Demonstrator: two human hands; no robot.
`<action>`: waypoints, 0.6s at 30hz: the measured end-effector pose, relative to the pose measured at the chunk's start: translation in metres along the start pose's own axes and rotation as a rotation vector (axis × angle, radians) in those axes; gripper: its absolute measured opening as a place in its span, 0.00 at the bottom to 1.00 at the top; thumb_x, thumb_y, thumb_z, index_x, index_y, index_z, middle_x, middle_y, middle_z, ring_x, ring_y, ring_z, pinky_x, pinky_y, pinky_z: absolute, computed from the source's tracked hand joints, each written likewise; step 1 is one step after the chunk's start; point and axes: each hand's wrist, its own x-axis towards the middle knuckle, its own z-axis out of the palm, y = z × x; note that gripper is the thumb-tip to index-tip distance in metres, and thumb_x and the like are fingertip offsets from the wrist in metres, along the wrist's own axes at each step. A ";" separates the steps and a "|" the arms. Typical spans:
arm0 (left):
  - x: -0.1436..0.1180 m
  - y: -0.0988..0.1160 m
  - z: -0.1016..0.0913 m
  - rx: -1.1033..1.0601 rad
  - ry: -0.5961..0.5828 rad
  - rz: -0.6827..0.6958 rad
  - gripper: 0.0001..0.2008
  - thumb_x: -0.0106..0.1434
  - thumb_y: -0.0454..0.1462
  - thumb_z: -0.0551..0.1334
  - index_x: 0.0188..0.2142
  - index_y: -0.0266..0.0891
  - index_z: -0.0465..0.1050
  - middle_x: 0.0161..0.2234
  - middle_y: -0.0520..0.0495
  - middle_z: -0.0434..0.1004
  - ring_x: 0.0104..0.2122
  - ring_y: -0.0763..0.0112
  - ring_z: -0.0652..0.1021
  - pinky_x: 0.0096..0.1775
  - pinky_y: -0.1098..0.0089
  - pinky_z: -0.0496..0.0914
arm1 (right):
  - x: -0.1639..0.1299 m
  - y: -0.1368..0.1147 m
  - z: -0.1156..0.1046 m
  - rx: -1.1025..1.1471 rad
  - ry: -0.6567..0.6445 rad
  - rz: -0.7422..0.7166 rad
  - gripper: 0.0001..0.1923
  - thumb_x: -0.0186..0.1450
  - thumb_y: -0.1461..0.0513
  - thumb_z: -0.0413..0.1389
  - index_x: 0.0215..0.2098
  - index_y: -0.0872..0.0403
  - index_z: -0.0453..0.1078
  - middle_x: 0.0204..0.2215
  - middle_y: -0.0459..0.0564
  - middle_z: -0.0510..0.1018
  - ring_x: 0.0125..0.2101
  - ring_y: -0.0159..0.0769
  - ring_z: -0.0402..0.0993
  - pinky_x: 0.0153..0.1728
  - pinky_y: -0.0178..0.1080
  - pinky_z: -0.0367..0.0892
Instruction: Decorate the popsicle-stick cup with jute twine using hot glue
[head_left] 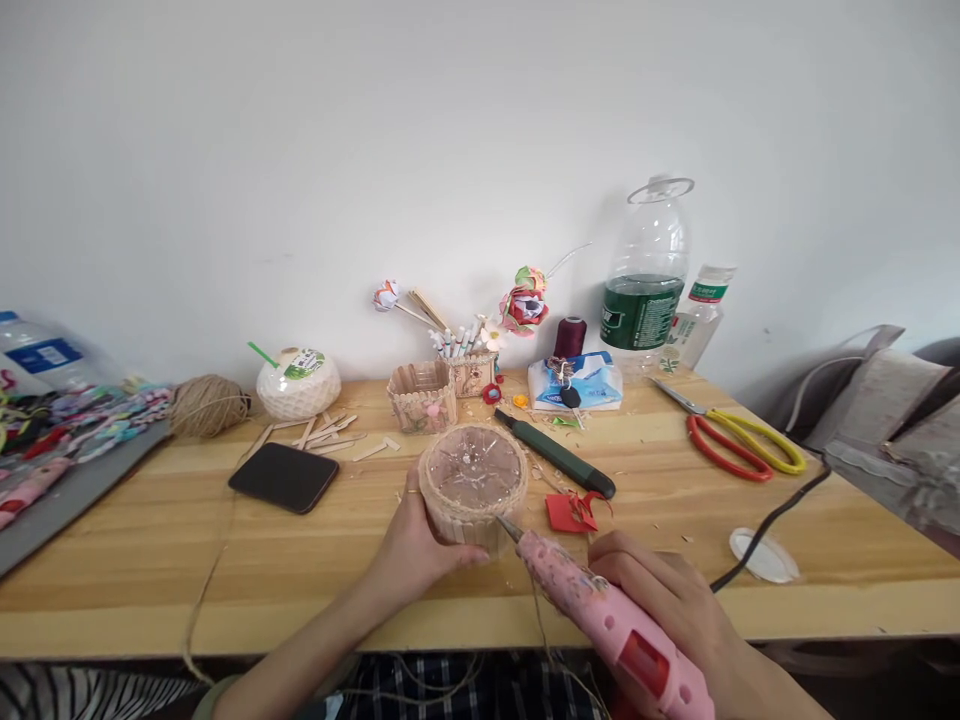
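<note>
Far left of the bench (150,545), one ball of jute twine (206,406), then one white coconut (297,388) with a single green straw (262,353); loose craft sticks (322,437) beside it, overlapping, too jumbled for me to count. One black smartphone (283,477) lies in front of them. Mid-bench, near edge: one round stick-sided cup (472,508), upright, twine at its rim. Left hand (427,540) curls round its near left side, thumb across the front. I'd judge the cup light, with stiff walls but glued joins that could pull loose under a hard squeeze; best held low round the wall, clear of the rim. Behind stand two small stick boxes, one empty-looking (422,400), one with paper flowers (525,306) above it. Just right of the cup, one green-handled cutter (559,455) and one red scrap (570,512). Right hand (667,590) is wrapped about one pink glue gun (600,610), nozzle at the cup's near rim; contact too fine to confirm. Farther right, two clear bottles, large (645,290) and small (697,318), one pair of scissors (739,440), one white disc (763,556).
</note>
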 end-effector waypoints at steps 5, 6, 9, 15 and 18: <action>0.000 0.003 0.001 0.003 0.003 -0.011 0.51 0.38 0.42 0.75 0.57 0.38 0.50 0.56 0.33 0.65 0.58 0.45 0.66 0.57 0.46 0.59 | 0.012 -0.004 -0.002 -0.080 0.010 -0.049 0.11 0.68 0.60 0.40 0.35 0.53 0.63 0.27 0.51 0.76 0.23 0.33 0.73 0.20 0.34 0.62; 0.000 0.003 0.001 0.008 0.002 -0.008 0.50 0.38 0.42 0.75 0.57 0.38 0.51 0.56 0.33 0.65 0.58 0.45 0.66 0.57 0.46 0.59 | 0.014 -0.005 -0.003 -0.086 0.010 -0.053 0.12 0.68 0.60 0.40 0.35 0.53 0.63 0.26 0.51 0.75 0.22 0.32 0.73 0.19 0.34 0.62; 0.000 0.003 0.001 0.008 -0.001 0.010 0.50 0.39 0.41 0.75 0.57 0.39 0.51 0.56 0.35 0.65 0.58 0.46 0.66 0.58 0.47 0.59 | 0.015 -0.005 -0.004 -0.084 -0.001 -0.050 0.12 0.68 0.62 0.39 0.34 0.53 0.62 0.25 0.51 0.75 0.22 0.32 0.72 0.19 0.34 0.62; 0.000 0.000 0.001 -0.007 -0.005 0.048 0.50 0.40 0.41 0.75 0.58 0.39 0.50 0.56 0.35 0.65 0.57 0.48 0.67 0.58 0.48 0.59 | 0.011 -0.002 -0.001 -0.071 0.001 -0.032 0.12 0.68 0.61 0.40 0.32 0.53 0.62 0.23 0.49 0.72 0.20 0.32 0.69 0.18 0.36 0.59; 0.000 -0.001 0.000 -0.013 -0.009 0.053 0.50 0.40 0.41 0.75 0.58 0.39 0.50 0.56 0.35 0.65 0.57 0.48 0.67 0.57 0.48 0.60 | 0.010 -0.001 -0.001 -0.084 0.013 -0.046 0.14 0.70 0.59 0.38 0.31 0.53 0.62 0.22 0.48 0.71 0.20 0.31 0.68 0.18 0.35 0.58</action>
